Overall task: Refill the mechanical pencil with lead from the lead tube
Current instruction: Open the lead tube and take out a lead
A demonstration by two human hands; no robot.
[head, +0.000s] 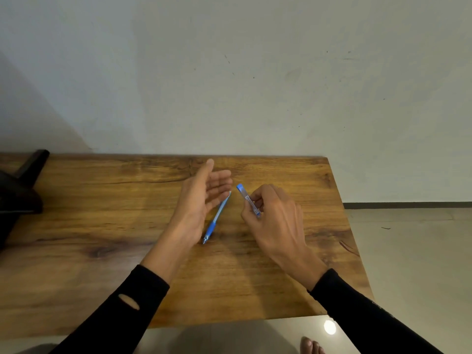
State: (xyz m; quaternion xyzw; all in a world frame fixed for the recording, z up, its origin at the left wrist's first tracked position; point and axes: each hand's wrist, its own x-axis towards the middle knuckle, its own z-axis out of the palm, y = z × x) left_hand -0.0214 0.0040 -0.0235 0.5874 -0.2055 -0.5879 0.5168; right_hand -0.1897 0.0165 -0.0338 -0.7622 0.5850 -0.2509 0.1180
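Observation:
A blue mechanical pencil (217, 218) lies slantwise on the wooden table (102, 226), tip toward me, its far end near my left hand's fingers. My left hand (201, 195) hovers just left of it, palm turned up and to the right, fingers spread, holding nothing. My right hand (270, 215) pinches a slim clear lead tube (246, 198) with blue ends, tilted up and to the left, its blue cap close to my left fingertips. The tube's lower end sits between my right thumb and fingers.
A dark object (20, 190) rests at the table's far left. A pale wall rises right behind the table. The table's right edge (352, 226) drops to a tiled floor, and a bare foot (310, 346) shows below the near edge.

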